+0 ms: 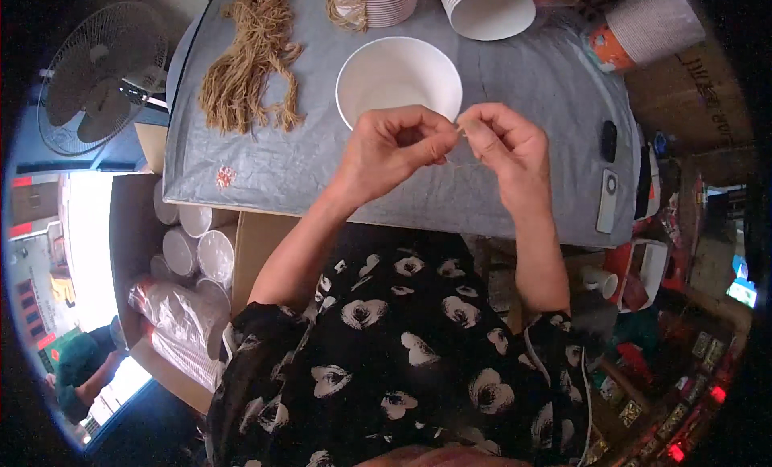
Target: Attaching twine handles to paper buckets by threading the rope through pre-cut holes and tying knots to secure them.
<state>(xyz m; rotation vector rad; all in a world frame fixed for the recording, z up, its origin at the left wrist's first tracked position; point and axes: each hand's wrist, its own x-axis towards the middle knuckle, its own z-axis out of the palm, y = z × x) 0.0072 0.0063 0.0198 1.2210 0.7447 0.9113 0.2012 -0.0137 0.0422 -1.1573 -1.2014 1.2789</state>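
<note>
Over the near side of the grey-covered table (297, 174), my left hand (394, 149) and my right hand (511, 145) almost meet at the fingertips. Both are closed in a pinch. Between them shows a short bit of thin tan string (460, 133); most of it is hidden by the fingers. Just behind my hands sits a round white bowl (398, 57), its opening facing up and its near rim partly covered by my left hand. At the far left of the table lies a loose bundle of tan strings (249, 65).
Stacked white bowls (390, 5) stand at the back, with another stack (490, 13) lying tipped beside them. A remote control (608, 200) and a black oval object (609, 141) lie at the right edge. Left are a carton (173, 378) of wrapped bowl stacks, a fan (104, 77) and another person (84, 370).
</note>
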